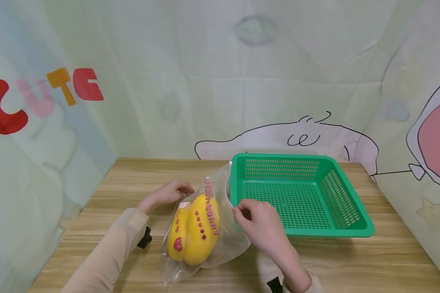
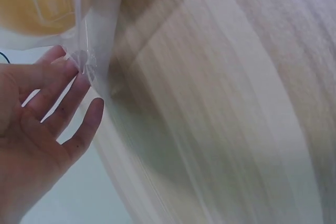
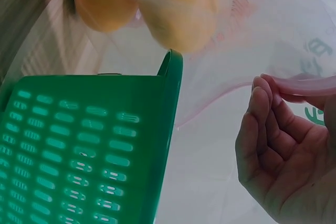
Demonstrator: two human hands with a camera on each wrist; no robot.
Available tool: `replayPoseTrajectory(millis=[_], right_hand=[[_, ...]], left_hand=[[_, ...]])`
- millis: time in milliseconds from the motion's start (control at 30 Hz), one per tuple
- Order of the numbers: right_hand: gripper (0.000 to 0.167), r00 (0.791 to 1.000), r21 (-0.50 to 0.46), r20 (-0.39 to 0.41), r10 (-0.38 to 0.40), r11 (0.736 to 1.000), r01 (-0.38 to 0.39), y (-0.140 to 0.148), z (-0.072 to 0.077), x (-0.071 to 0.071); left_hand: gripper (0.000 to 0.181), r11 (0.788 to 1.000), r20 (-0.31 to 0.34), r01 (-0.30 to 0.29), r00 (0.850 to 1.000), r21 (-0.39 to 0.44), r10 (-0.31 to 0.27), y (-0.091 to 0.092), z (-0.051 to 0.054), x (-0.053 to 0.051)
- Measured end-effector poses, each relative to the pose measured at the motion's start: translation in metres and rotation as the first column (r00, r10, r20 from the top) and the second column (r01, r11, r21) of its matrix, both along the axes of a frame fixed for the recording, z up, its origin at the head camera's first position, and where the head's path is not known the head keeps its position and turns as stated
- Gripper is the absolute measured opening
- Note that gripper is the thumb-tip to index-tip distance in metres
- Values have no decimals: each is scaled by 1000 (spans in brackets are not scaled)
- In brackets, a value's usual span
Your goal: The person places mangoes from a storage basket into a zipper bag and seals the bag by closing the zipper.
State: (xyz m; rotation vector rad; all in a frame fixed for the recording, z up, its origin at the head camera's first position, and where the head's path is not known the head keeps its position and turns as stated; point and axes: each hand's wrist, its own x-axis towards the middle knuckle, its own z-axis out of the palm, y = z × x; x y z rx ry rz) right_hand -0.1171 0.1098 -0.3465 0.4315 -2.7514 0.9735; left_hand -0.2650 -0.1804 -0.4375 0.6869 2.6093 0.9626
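Observation:
A clear plastic zip bag [image 1: 225,248] with pink lettering stands tilted on the wooden table. Inside it is a yellow, rounded, two-lobed thing [image 1: 195,232], whose kind I cannot tell; its yellow surface [image 2: 39,3] also fills the corner of the left wrist view. At the bag's upper left edge, my left hand [image 1: 168,192] pinches the plastic, with the other fingers spread. My right hand [image 1: 262,224] pinches the pink zip strip [image 3: 304,86] at the bag's mouth between thumb and fingers. The mouth faces right, beside the green basket [image 1: 300,232].
The green basket has slotted walls and stands right of the bag, close to its mouth. Printed cloth [image 1: 168,81] hangs behind the table [image 1: 106,191] and along both sides. A black strap piece [image 1: 145,238] sits at the left wrist, another [image 1: 275,285] at the right.

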Motion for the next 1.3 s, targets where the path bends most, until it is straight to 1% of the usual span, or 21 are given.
replayPoseTrajectory(millis=[200,400,533,667,767,833,933,1033,1133,1300], right_hand=[[22,999,29,11,33,999,-33,1,4,-2],[24,997,64,17,71,995,-72,4,9,-5],[18,996,72,22,88,993,-89,5,10,-5],[12,994,102,-12,109,989,-107,6,10,-6],[11,992,134,-51,119,985,-112,6,10,-9],[12,991,152,-65,120,982,-109,6,11,-10],[12,989,168,-84,124,980,-109,6,12,-13],[11,986,186,-98,133,976,-113,6,13,-17],[10,984,212,-104,141,970,-116,4,15,-19],[9,981,264,-95,168,955,-138,1,18,-23]], left_hand=[[25,999,39,-45,998,2,44,-3,-2,2],[20,998,30,-57,998,-16,57,-5,0,6],[19,997,32,-78,996,-18,78,-8,0,8],[15,996,24,-89,996,-8,90,-11,1,10],[12,996,8,-85,996,2,85,-14,1,11],[11,996,9,-94,996,8,94,-15,1,13],[9,997,-12,-78,997,12,78,-18,1,16],[8,997,-26,-78,997,7,78,-22,1,18],[7,998,-44,-67,997,1,67,-28,-2,22],[7,998,-55,-69,996,11,69,-37,-5,30]])
